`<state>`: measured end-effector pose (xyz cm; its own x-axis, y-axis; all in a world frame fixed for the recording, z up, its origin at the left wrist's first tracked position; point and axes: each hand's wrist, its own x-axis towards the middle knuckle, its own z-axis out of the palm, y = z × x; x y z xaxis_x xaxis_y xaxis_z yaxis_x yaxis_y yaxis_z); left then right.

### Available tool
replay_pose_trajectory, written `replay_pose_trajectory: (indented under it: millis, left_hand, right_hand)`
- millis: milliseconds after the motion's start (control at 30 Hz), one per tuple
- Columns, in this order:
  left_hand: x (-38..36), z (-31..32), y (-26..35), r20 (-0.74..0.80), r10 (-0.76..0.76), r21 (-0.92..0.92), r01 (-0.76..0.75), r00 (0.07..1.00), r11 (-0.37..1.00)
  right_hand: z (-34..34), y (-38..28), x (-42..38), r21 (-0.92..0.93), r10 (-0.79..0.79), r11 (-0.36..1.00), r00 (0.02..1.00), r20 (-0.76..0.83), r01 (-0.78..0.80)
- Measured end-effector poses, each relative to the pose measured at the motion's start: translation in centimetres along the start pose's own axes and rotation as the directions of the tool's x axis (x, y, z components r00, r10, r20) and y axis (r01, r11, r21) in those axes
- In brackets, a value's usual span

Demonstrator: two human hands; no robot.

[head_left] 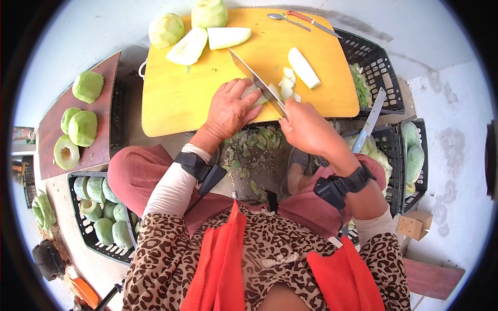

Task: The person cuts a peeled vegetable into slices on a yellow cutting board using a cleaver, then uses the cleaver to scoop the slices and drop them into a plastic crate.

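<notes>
My right hand [307,128] grips the handle of a broad kitchen knife [258,82], its blade slanting up and left over the yellow board [181,103]. My left hand [232,106] is closed on a pale melon piece [255,96] close against the blade; its fingers partly hide the piece. Right of the blade lie small cut melon chunks [287,84] and a long peeled wedge [304,67]. Farther back on the board are two more melon pieces [229,37] and two whole peeled melons [166,30].
A spoon [277,16] and a small red-handled knife [314,23] lie at the board's far right. A long knife [371,119] sticks up beside the right-hand crates. Peeled melons [83,128] sit on a brown board at left, above a crate [106,251] of unpeeled ones. Peelings [254,155] litter the floor.
</notes>
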<state>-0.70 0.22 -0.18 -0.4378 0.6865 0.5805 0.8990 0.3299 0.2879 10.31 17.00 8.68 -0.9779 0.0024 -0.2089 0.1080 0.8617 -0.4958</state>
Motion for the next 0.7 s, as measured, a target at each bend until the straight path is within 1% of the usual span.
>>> replay_pose_trajectory:
  millis: [100, 200, 233, 433, 533, 633, 700]
  left_hand:
    - [0.2, 0.1, -0.1, 0.005, 0.006, -0.010, -0.006, 1.000, 1.000]
    - [-0.2, -0.1, 0.0, 0.005, 0.004, -0.006, -0.004, 1.000, 1.000]
    - [-0.2, -0.1, 0.0, -0.001, -0.003, -0.014, 0.003, 1.000, 1.000]
    - [-0.3, -0.2, 0.1, -0.026, -0.012, -0.036, 0.011, 1.000, 0.999]
    - [-0.3, -0.1, 0.1, -0.029, -0.018, -0.044, 0.016, 0.999, 0.999]
    - [-0.3, -0.1, 0.0, -0.024, -0.010, -0.036, 0.009, 1.000, 0.999]
    - [-0.2, -0.1, 0.1, -0.025, 0.000, -0.028, 0.000, 1.000, 1.000]
  right_hand:
    - [1.1, 0.3, 1.7, -0.050, 0.011, 0.999, 1.000, -0.002, -0.011]
    - [2.7, -0.3, 2.4, -0.151, 0.025, 0.988, 0.996, -0.087, -0.038]
    - [2.9, -0.2, 2.4, -0.151, 0.008, 0.988, 0.995, -0.097, -0.023]
    - [1.9, 0.3, 1.7, 0.015, 0.099, 0.995, 0.969, -0.226, -0.098]
    - [0.4, -0.8, 0.1, 0.065, 0.085, 0.995, 0.977, -0.195, -0.073]
    - [0.0, -1.3, -1.3, 0.057, 0.024, 0.998, 0.988, -0.150, -0.016]
    - [-0.1, -1.5, -1.8, 0.038, 0.023, 0.999, 0.993, -0.114, -0.019]
